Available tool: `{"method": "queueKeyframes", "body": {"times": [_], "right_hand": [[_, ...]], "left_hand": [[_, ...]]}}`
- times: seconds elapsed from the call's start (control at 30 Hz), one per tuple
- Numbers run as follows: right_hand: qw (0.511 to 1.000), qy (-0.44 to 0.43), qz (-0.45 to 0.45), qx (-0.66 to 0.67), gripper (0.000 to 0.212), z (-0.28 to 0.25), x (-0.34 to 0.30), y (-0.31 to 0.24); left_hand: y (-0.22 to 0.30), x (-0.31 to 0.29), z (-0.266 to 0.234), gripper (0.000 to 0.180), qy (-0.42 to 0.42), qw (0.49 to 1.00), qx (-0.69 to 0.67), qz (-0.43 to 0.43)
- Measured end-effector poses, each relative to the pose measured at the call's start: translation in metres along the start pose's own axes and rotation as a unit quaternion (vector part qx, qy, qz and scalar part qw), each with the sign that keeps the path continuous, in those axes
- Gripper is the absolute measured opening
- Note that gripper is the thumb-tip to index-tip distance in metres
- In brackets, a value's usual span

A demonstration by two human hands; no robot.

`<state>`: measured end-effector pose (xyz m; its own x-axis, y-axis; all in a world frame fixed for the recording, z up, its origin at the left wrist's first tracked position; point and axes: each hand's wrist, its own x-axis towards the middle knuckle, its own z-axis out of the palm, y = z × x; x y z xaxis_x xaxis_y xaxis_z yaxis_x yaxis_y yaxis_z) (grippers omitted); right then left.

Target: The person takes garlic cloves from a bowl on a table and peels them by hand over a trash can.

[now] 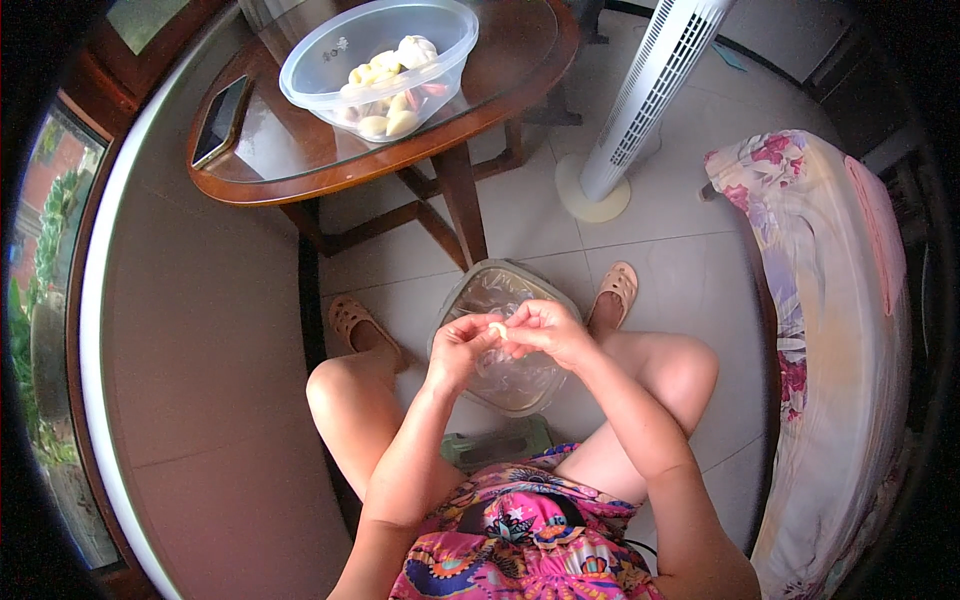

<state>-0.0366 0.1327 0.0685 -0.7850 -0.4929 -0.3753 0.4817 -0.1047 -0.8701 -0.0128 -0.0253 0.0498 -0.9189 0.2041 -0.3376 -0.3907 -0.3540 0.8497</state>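
A small pale garlic clove (498, 328) is pinched between the fingertips of both my hands. My left hand (456, 352) grips it from one side, with thumb and fingers closed. From the other side my right hand (550, 334) pinches it too. Both hands are over a waste bin (452, 297) lined with clear plastic, which stands on the floor between my legs. Beyond it, a clear plastic bowl (296, 90) rests on the table and holds several pale garlic cloves (374, 124) and a whole garlic bulb (416, 51).
The oval wooden table (300, 186) has a glass top, and a phone (221, 120) lies at its left edge. A white tower fan (640, 110) stands right of it. Along the right side is a seat with a floral cover (820, 330). My slippers (352, 322) flank the bin.
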Motion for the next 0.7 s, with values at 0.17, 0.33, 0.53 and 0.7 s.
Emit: {"method": "queueKeyframes", "body": {"times": [0.17,0.33,0.53,0.7], "right_hand": [[0.998,0.016,-0.022,-0.061,0.01,0.002,0.001,0.005],[0.999,0.008,0.019,-0.027,0.009,-0.004,0.003,0.004],[0.999,0.018,0.034,0.008,0.011,0.001,0.002,0.002],[0.995,0.016,-0.004,-0.099,0.012,0.004,0.003,0.011]], "left_hand": [[-0.003,0.001,0.0,0.014,0.013,0.998,0.066,0.005],[0.001,-0.001,0.002,0.016,-0.003,0.998,0.062,-0.01],[0.001,-0.001,0.0,0.016,0.0,0.997,0.078,-0.006],[-0.009,0.002,-0.003,0.016,0.017,0.98,0.199,0.016]]}}
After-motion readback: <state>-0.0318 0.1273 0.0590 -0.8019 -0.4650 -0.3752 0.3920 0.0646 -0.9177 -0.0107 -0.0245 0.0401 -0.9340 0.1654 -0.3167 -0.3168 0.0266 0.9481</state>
